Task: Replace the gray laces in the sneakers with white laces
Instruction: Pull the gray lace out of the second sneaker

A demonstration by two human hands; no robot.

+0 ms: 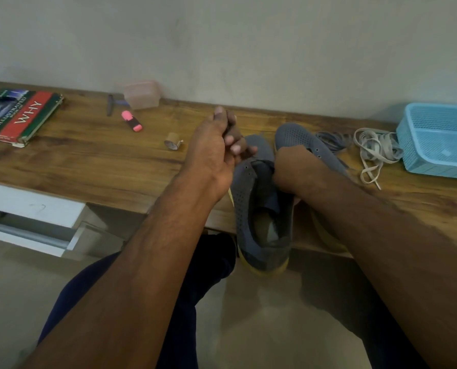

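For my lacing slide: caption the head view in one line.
Left hand over the near gray sneaker, right hand inside it, its eyelets bare; white laces lie beside the blue basket.

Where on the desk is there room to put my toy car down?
The widest bare wood lies between the book and the tape roll, in front of the pink highlighter. It is crowded on the right: two sneakers, gray laces, white laces and the blue basket sit close together.
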